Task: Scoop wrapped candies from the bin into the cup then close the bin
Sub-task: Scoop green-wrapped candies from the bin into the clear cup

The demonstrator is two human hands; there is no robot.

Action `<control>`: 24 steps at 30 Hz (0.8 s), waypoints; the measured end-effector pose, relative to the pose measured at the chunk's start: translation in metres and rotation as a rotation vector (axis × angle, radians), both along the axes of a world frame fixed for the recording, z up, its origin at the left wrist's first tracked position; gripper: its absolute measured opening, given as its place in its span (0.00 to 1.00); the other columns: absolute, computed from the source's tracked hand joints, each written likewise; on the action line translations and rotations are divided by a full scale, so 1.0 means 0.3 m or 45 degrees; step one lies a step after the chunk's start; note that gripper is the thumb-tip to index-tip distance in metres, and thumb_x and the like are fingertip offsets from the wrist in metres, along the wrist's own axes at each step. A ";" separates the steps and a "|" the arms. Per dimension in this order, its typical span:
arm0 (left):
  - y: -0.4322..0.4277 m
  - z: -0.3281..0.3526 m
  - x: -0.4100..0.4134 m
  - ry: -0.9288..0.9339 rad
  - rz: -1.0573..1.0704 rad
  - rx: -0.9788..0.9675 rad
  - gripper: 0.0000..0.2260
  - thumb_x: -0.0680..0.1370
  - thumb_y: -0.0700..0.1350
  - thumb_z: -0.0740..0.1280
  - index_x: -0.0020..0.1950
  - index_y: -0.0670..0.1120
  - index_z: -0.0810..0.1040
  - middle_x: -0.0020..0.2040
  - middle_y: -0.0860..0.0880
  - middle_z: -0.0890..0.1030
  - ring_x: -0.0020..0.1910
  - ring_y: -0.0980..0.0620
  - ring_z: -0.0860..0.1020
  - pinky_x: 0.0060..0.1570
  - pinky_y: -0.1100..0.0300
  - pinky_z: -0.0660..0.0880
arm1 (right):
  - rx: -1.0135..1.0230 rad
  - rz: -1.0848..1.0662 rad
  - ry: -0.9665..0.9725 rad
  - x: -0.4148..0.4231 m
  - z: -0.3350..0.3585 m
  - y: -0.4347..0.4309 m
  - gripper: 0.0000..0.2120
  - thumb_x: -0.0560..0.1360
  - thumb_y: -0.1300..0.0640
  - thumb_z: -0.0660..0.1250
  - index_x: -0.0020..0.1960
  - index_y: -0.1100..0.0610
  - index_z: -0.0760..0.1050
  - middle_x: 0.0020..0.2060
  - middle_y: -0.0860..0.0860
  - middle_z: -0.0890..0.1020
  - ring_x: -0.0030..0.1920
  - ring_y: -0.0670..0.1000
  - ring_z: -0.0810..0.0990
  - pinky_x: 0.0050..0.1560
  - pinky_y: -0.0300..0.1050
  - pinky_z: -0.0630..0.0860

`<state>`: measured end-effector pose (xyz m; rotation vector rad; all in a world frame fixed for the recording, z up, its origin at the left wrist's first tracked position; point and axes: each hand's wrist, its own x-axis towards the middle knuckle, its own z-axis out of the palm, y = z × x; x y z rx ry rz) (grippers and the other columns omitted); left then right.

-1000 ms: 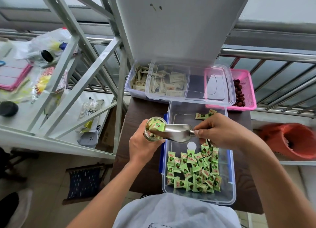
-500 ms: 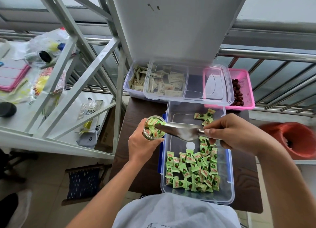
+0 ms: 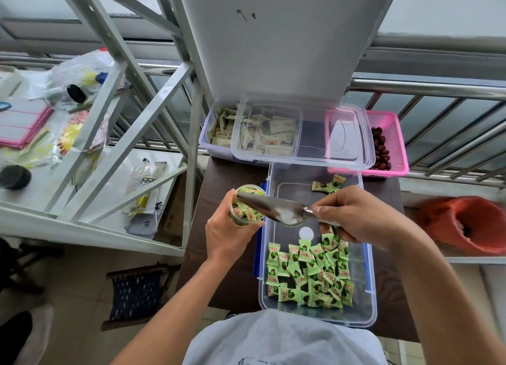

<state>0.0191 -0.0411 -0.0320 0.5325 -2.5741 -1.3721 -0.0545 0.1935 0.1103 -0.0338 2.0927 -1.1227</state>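
A clear plastic bin [image 3: 368,304] stands open on the dark table, with several green wrapped candies [image 3: 312,271] heaped at its near end and a few more [image 3: 328,185] at the far end. My left hand [image 3: 228,234] grips a small clear cup [image 3: 247,212] full of green candies, just left of the bin. My right hand [image 3: 356,216] holds the handle of a metal scoop [image 3: 273,210], tilted with its tip inside the cup's mouth. The scoop looks empty. The bin's clear lid [image 3: 315,134] lies across the containers behind it.
Behind the bin stand a clear box of beige packets [image 3: 219,134] and a pink basket [image 3: 394,145] of dark red fruit. A metal railing runs along the back. A grey metal frame [image 3: 153,112] and a cluttered white shelf stand left. An orange bucket [image 3: 465,225] is right.
The scoop tipped its candies into the cup and now lies emptied with its tip in the cup's mouth. My left hand kept holding the cup in place.
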 end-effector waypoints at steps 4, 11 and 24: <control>0.004 -0.013 0.002 -0.002 0.016 0.004 0.36 0.63 0.51 0.85 0.68 0.57 0.75 0.52 0.59 0.83 0.51 0.62 0.81 0.54 0.58 0.81 | 0.049 -0.012 0.067 0.001 -0.015 -0.029 0.15 0.82 0.58 0.64 0.39 0.57 0.81 0.24 0.48 0.78 0.19 0.45 0.68 0.21 0.36 0.64; 0.013 -0.002 0.004 0.003 0.035 0.009 0.37 0.62 0.52 0.85 0.68 0.58 0.75 0.50 0.62 0.81 0.51 0.64 0.81 0.53 0.66 0.79 | 0.103 0.091 0.102 0.005 -0.029 -0.048 0.20 0.82 0.52 0.63 0.37 0.61 0.80 0.26 0.53 0.77 0.23 0.51 0.68 0.25 0.40 0.65; -0.027 -0.043 -0.010 -0.074 0.211 0.116 0.34 0.62 0.54 0.85 0.65 0.56 0.76 0.54 0.59 0.81 0.56 0.57 0.80 0.57 0.58 0.79 | -0.108 -0.499 -0.056 0.030 -0.172 0.033 0.12 0.82 0.58 0.61 0.46 0.63 0.79 0.32 0.57 0.78 0.21 0.48 0.66 0.19 0.36 0.60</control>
